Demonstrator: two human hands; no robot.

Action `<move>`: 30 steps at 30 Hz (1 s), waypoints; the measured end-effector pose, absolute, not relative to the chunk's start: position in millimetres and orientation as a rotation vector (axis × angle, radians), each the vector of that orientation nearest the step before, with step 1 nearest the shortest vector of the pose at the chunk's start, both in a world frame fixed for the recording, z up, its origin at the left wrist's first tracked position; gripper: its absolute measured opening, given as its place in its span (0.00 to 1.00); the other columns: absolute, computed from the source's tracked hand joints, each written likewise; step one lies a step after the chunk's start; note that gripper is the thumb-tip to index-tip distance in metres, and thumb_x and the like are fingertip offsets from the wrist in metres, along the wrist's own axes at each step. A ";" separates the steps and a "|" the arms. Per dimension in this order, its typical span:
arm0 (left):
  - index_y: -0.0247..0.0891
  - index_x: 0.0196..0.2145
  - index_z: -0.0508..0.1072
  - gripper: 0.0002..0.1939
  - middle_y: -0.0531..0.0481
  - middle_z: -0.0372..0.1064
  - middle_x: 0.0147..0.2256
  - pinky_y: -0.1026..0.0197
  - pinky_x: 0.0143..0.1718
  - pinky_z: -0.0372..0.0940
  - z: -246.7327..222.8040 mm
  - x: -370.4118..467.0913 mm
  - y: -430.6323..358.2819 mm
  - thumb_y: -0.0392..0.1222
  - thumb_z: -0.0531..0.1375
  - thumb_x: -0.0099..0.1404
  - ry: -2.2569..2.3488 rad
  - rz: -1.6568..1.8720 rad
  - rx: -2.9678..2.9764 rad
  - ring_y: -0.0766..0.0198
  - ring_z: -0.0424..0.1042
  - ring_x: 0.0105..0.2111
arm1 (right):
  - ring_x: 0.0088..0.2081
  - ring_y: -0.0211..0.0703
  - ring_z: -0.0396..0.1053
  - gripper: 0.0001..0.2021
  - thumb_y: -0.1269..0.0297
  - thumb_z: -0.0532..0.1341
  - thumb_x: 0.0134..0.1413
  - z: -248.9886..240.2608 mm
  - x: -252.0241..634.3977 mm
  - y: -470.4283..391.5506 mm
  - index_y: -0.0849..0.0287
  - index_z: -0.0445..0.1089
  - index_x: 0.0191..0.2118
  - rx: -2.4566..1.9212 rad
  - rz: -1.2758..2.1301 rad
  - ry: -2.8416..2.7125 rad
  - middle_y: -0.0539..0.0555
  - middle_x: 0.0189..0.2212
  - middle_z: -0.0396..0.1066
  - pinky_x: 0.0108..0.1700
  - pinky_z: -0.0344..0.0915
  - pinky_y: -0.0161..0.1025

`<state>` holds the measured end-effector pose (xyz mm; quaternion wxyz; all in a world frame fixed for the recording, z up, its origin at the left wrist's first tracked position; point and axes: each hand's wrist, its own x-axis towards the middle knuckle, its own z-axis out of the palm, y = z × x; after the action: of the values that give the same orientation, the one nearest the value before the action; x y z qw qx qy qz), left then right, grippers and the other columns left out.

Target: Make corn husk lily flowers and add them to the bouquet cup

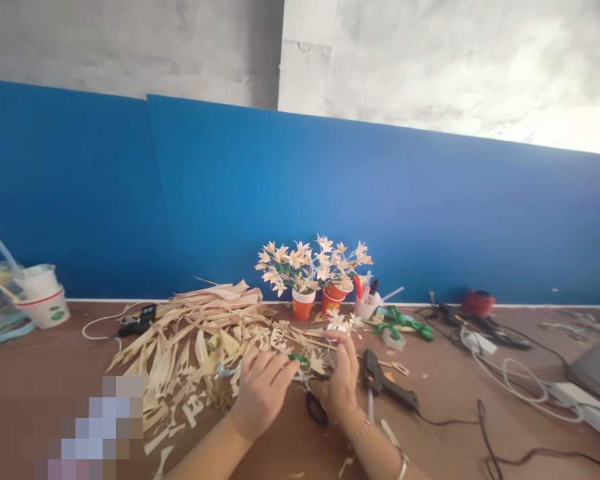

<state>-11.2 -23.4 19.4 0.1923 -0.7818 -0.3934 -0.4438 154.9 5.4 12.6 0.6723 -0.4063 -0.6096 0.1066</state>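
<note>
My left hand (pixel 263 388) is closed, palm down, with a short green strip (pixel 299 359) at its fingertips. Right beside the strip is a pale husk flower (pixel 320 363); whether the two are joined I cannot tell. My right hand (pixel 344 377) is raised a little to the right, its fingers curved and partly apart, with no held thing visible; its thumb is hidden. Between the hands lie scissors (pixel 316 408) with black handles. A black glue gun (pixel 387 383) rests to the right of my right hand. More pale flowers (pixel 347 321) lie behind it.
Dried husks (pixel 180 333) and cut scraps cover the table's left middle. Two red cups of husk flowers (pixel 304 305) stand against the blue panel (pixel 230 200). Green tape (pixel 393 330) and a pen cup (pixel 365 307) are nearby. Cables (pixel 510 380) cross the right side.
</note>
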 end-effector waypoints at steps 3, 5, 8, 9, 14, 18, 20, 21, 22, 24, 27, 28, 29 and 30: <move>0.45 0.39 0.73 0.11 0.53 0.73 0.32 0.58 0.45 0.53 18.1 -10.6 -22.5 0.36 0.52 0.66 -1.063 -1.182 -2.240 0.65 0.67 0.34 | 0.40 0.46 0.64 0.14 0.63 0.45 0.60 13.7 155.9 8.5 0.59 0.65 0.36 -0.951 0.313 -1.285 0.56 0.35 0.67 0.45 0.60 0.45; 0.43 0.36 0.72 0.10 0.53 0.71 0.30 0.56 0.46 0.53 17.2 -9.7 -19.0 0.36 0.51 0.66 -1.066 -1.105 -2.305 0.64 0.66 0.34 | 0.38 0.45 0.65 0.15 0.62 0.44 0.61 15.4 156.8 10.2 0.58 0.66 0.32 -0.943 0.360 -1.272 0.55 0.32 0.67 0.43 0.61 0.43; 0.41 0.33 0.71 0.11 0.52 0.70 0.29 0.54 0.46 0.53 14.9 -8.3 -13.3 0.35 0.49 0.66 -1.016 -0.962 -2.403 0.63 0.65 0.34 | 0.35 0.44 0.65 0.14 0.60 0.50 0.59 20.2 157.8 12.6 0.58 0.67 0.28 -0.940 0.478 -1.355 0.53 0.29 0.68 0.41 0.61 0.40; 0.41 0.32 0.71 0.11 0.52 0.69 0.29 0.54 0.48 0.53 13.8 -7.6 -12.2 0.34 0.49 0.66 -0.975 -0.912 -2.434 0.63 0.64 0.35 | 0.35 0.44 0.65 0.13 0.60 0.52 0.57 22.1 157.6 13.4 0.59 0.68 0.27 -0.948 0.551 -1.405 0.53 0.28 0.68 0.40 0.61 0.39; 0.41 0.30 0.70 0.09 0.51 0.69 0.33 0.52 0.53 0.50 8.4 -4.5 -13.0 0.35 0.52 0.65 -0.786 -0.805 -2.534 0.63 0.65 0.41 | 0.27 0.40 0.64 0.14 0.56 0.60 0.50 26.8 149.6 14.2 0.60 0.72 0.22 -0.960 1.166 -1.606 0.49 0.21 0.68 0.32 0.60 0.35; 0.42 0.30 0.71 0.08 0.52 0.69 0.38 0.54 0.55 0.51 7.9 -4.8 -15.0 0.36 0.54 0.64 -0.777 -0.893 -2.506 0.63 0.63 0.45 | 0.22 0.36 0.60 0.17 0.53 0.59 0.50 27.4 145.5 11.0 0.61 0.71 0.21 -0.933 1.540 -1.418 0.48 0.16 0.64 0.26 0.58 0.32; 0.43 0.31 0.72 0.08 0.52 0.69 0.41 0.54 0.56 0.51 8.5 -6.1 -15.6 0.36 0.54 0.64 -0.792 -0.979 -2.461 0.63 0.62 0.48 | 0.22 0.36 0.60 0.17 0.55 0.58 0.52 28.5 147.8 10.8 0.61 0.70 0.20 -0.888 1.589 -1.379 0.49 0.17 0.65 0.26 0.59 0.33; 0.43 0.31 0.72 0.08 0.52 0.69 0.44 0.53 0.56 0.50 8.8 -7.0 -15.8 0.36 0.54 0.64 -0.799 -1.014 -2.435 0.62 0.60 0.50 | 0.23 0.36 0.60 0.16 0.56 0.59 0.51 29.0 149.8 11.2 0.61 0.70 0.20 -0.876 1.590 -1.396 0.49 0.18 0.65 0.27 0.59 0.32; 0.44 0.31 0.73 0.08 0.52 0.68 0.46 0.53 0.57 0.49 9.1 -7.8 -15.9 0.36 0.54 0.64 -0.803 -1.033 -2.412 0.61 0.59 0.52 | 0.23 0.36 0.60 0.14 0.57 0.60 0.49 29.4 151.9 11.9 0.61 0.71 0.20 -0.876 1.586 -1.424 0.49 0.18 0.65 0.26 0.58 0.32; 0.45 0.31 0.73 0.08 0.52 0.65 0.51 0.50 0.58 0.48 9.5 -9.5 -15.9 0.37 0.55 0.63 -0.802 -1.037 -2.376 0.58 0.55 0.55 | 0.22 0.34 0.58 0.11 0.59 0.62 0.45 29.9 155.8 13.3 0.61 0.71 0.21 -0.898 1.589 -1.482 0.48 0.18 0.64 0.25 0.56 0.31; 0.46 0.32 0.74 0.07 0.53 0.62 0.54 0.49 0.59 0.44 9.6 -10.9 -15.6 0.36 0.57 0.61 -0.760 -1.035 -2.357 0.57 0.51 0.58 | 0.22 0.32 0.58 0.12 0.58 0.65 0.43 30.9 158.0 13.9 0.63 0.73 0.27 -0.893 1.676 -1.580 0.48 0.20 0.65 0.26 0.55 0.30; 0.47 0.32 0.74 0.06 0.53 0.62 0.54 0.49 0.60 0.43 9.5 -11.0 -15.6 0.37 0.58 0.61 -0.738 -1.040 -2.361 0.57 0.51 0.58 | 0.23 0.32 0.58 0.13 0.57 0.66 0.42 31.8 157.7 13.5 0.64 0.73 0.29 -0.871 1.699 -1.624 0.48 0.21 0.66 0.27 0.55 0.31; 0.47 0.32 0.74 0.06 0.53 0.61 0.54 0.49 0.60 0.42 9.4 -11.0 -15.9 0.36 0.58 0.60 -0.719 -1.047 -2.366 0.56 0.50 0.58 | 0.24 0.32 0.59 0.14 0.57 0.67 0.42 33.0 157.1 13.1 0.65 0.73 0.30 -0.845 1.714 -1.665 0.48 0.22 0.67 0.28 0.56 0.31; 0.47 0.32 0.74 0.07 0.53 0.61 0.55 0.49 0.60 0.41 9.1 -10.9 -16.3 0.36 0.58 0.60 -0.706 -1.053 -2.376 0.56 0.50 0.59 | 0.25 0.32 0.59 0.14 0.57 0.67 0.42 34.6 156.4 12.6 0.65 0.73 0.30 -0.820 1.720 -1.688 0.48 0.23 0.67 0.29 0.55 0.31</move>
<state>-10.9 -16.3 9.1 0.2226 -0.8601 -0.2555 -0.3813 156.4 12.6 34.6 0.2935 -0.3079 -0.6338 0.6460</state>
